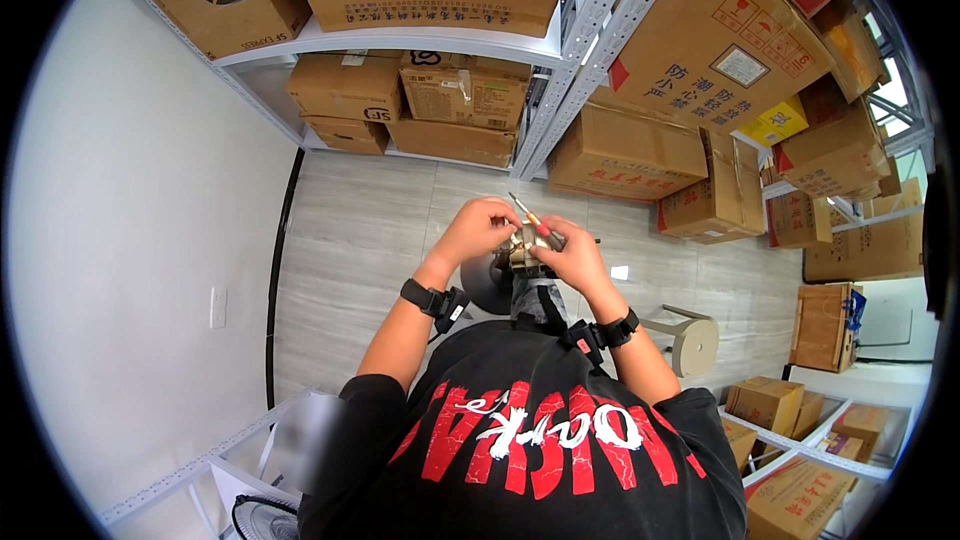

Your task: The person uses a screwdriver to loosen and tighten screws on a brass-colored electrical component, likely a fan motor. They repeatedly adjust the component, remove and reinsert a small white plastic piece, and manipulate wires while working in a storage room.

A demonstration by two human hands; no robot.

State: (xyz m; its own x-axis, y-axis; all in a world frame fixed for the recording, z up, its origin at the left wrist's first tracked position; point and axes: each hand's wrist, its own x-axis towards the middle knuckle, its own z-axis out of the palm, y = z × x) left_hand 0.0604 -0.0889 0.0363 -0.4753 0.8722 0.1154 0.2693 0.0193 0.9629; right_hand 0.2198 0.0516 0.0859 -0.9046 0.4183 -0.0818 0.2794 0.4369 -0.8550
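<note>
Low in front of my body is a small metal assembly (pixel 525 258) with pale parts on top, above a dark round object (pixel 483 288). The fingers of my left hand (pixel 478 232) are closed at its upper left, and what they pinch is too small to make out. My right hand (pixel 568 258) grips a screwdriver (pixel 541 226) with a red and dark handle, its shaft tilted up toward the upper left, while the thumb rests by the assembly. The parts between my hands are partly hidden by my fingers.
Metal shelving (pixel 390 40) with cardboard boxes (pixel 620 155) spans the far side and right. A white wall (pixel 150 240) stands at left, a beige stool (pixel 690 350) at right on the tiled floor (pixel 350 220). A shelf frame (pixel 205 460) and a fan (pixel 262 518) are at lower left.
</note>
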